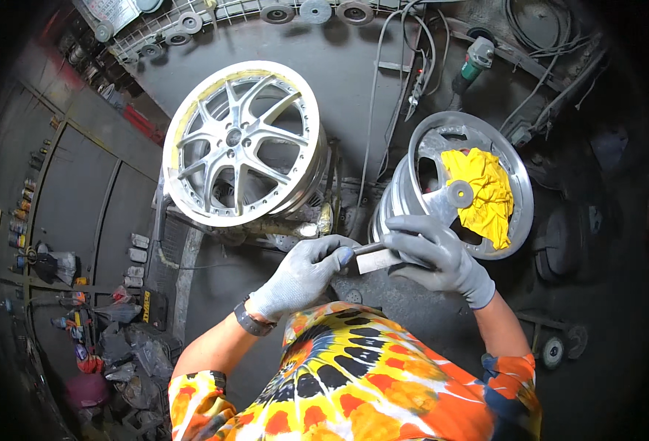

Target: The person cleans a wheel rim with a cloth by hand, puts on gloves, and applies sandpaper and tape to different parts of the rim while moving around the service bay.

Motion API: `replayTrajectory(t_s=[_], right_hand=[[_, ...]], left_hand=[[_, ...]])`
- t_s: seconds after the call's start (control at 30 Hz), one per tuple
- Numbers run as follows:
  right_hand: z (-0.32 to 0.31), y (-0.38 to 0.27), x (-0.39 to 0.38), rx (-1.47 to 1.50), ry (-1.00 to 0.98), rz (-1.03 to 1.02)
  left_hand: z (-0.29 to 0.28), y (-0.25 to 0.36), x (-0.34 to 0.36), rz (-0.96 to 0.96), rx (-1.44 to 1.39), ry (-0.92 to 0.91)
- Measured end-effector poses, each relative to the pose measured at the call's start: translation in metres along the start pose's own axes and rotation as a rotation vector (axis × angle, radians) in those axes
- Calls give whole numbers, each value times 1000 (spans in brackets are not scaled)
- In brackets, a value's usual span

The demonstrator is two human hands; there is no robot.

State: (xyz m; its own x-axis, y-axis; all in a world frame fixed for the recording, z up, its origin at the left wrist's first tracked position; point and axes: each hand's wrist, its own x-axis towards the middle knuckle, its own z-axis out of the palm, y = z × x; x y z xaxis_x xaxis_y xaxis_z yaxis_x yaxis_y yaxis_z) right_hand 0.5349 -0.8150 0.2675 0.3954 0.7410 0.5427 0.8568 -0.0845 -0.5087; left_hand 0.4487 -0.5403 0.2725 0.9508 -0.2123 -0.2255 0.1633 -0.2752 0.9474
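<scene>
Both hands wear grey-coated work gloves and meet in front of my chest. My left hand [306, 273] is closed around one end of a thin dark rod [369, 248]. At the rod's other end, my right hand [436, 259] grips it together with a pale, flat rectangular piece [377, 262], whose kind I cannot make out. Beyond my left hand stands a silver multi-spoke wheel rim [235, 138], tilted toward me. A second metal wheel rim [421, 140] is just beyond my right hand, with a crumpled yellow cloth [489, 191] and a small grey disc [460, 194] on it.
A green and grey angle grinder [476, 60] hangs at the far right near looped cables [374, 95]. Several abrasive discs [315, 10] line a wire rack at the back. Cans, bags [144, 353] and tools crowd the left. A small caster wheel [553, 351] is at right.
</scene>
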Motion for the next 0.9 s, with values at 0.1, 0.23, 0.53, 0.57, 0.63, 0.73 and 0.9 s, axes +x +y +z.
replayTrajectory(t_s=[0.1,0.23,0.53,0.57,0.63,0.73,0.9], right_hand=[[1,6,3,-19,-57,-53],[6,4,8,56,-21,-35],[27,-14,7,292,180,477],[29,-16,7,391,255,557],[25,-20,13,451,204,638],[13,-26,23,525,109,795],[17,-22,15,851,98,1056]], left_hand=[[5,3,-1,-20,-42,-81],[16,-20,2,82,-20,-53],[33,-8,-8,390,196,246],[35,-7,-9,411,199,288],[42,-22,-7,516,216,341],[37,-27,-6,676,344,311],[33,-28,-3,808,536,220]])
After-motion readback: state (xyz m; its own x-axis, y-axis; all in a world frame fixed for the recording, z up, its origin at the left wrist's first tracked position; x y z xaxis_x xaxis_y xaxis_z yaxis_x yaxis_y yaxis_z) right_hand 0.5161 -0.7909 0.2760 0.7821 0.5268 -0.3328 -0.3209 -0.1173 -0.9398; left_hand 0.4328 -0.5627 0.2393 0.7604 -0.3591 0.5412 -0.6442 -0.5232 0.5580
